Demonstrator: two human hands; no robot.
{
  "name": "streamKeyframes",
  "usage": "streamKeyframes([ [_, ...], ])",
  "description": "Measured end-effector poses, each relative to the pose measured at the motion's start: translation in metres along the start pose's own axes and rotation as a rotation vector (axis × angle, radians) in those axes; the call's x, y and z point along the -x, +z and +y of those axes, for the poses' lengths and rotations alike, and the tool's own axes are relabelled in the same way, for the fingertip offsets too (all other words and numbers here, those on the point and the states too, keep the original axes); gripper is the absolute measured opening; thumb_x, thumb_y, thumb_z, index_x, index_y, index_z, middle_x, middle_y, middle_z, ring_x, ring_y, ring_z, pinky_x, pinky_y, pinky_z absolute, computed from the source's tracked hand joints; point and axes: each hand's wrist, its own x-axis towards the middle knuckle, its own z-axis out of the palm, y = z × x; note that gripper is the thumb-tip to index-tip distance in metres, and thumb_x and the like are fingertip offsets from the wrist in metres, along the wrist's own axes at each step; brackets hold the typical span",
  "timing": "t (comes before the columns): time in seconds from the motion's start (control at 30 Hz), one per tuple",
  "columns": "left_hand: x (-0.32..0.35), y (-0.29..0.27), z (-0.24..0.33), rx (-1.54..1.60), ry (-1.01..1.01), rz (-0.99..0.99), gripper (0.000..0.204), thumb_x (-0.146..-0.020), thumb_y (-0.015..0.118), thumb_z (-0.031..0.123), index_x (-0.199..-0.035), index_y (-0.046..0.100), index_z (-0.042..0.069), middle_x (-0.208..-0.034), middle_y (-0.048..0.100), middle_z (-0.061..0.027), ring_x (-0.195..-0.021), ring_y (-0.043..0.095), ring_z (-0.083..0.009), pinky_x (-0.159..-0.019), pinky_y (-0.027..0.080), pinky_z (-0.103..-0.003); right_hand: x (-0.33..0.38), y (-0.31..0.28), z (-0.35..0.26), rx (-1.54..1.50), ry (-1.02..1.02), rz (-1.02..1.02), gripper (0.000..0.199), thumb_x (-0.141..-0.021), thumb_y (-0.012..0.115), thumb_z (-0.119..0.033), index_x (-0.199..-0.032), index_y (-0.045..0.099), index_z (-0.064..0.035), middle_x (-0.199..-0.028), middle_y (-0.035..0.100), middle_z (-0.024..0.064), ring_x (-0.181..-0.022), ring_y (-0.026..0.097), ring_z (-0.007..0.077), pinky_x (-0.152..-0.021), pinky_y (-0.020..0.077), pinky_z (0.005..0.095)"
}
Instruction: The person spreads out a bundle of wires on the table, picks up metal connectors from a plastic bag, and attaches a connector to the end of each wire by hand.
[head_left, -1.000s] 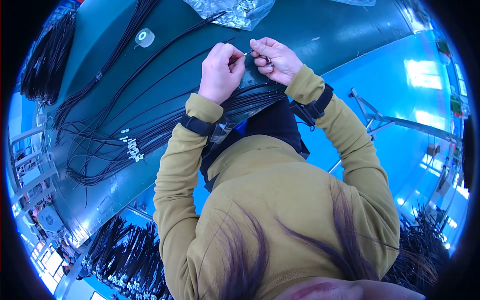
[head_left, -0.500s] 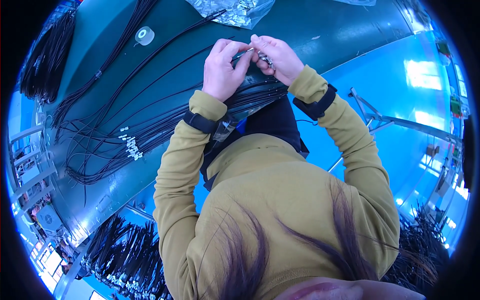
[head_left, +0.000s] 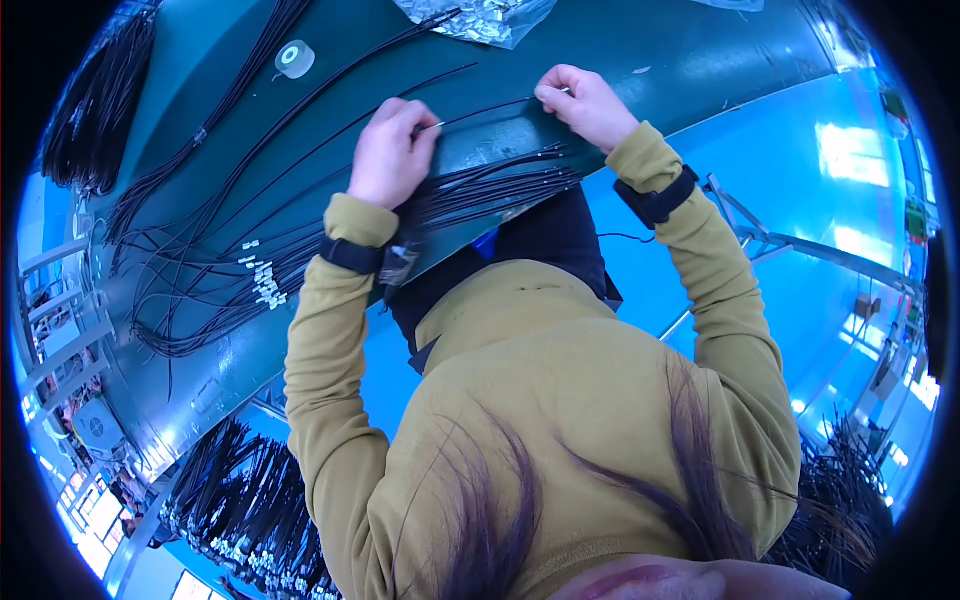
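A thin black cable stretches between my two hands above the green table. My left hand pinches it at the left, with a small pale piece showing at the fingertips. My right hand is closed around its other visible stretch, thumb against the fingers. Whatever lies inside the right palm is hidden. Just below my hands, a bundle of black cables lies along the table's near edge, its ends toward the right.
White connectors sit on the cables at the left. Farther back are a tape roll, a plastic bag of small metal parts and more black cables. Cable bunches hang below the table; a metal frame stands right.
My hands have moved apart, the left one leftward and the right one rightward, baring the cable between them. The small metal parts seen in my right hand are now out of sight.
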Motion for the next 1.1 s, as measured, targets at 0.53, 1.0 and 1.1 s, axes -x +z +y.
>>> streamKeyframes([
  [0.53,0.108,-0.174,-0.109,-0.363,-0.523,-0.217,0.005,-0.079,0.066,0.005,-0.083,0.064,0.003,-0.077,0.057,-0.0078,-0.069,0.055,-0.0214,-0.063,0.044,-0.031,0.016,-0.005,0.009,0.491,-0.238,-0.01,0.009,-0.089,0.054,-0.01,-0.088,0.051,-0.0011,-0.077,0.056,0.0158,-0.071,0.056,0.0318,-0.067,0.0457,0.0353],
  [1.0,0.05,-0.157,-0.071,-0.719,-0.661,-0.565,0.011,-0.083,0.062,0.011,-0.09,0.065,0.004,-0.086,0.061,-0.0145,-0.084,0.061,-0.0313,-0.074,0.049,-0.039,0.019,-0.036,-0.019,0.21,0.349,-0.263,0.013,-0.094,0.049,-0.012,-0.09,0.057,-0.0024,-0.074,0.054,0.0022,-0.064,0.049,0.0085,-0.051,0.0383,0.0216],
  [1.1,0.011,-0.098,-0.049,-0.579,-0.257,-0.268,0.019,-0.084,0.062,0.016,-0.1,0.064,0.007,-0.095,0.061,-0.0156,-0.091,0.059,-0.0345,-0.079,0.048,-0.041,0.005,-0.035,-0.009,-0.553,0.348,-0.26,0.018,-0.096,0.046,-0.013,-0.101,0.058,-0.0005,-0.081,0.054,-0.0007,-0.064,0.044,0.0021,-0.046,0.0324,0.0152],
])
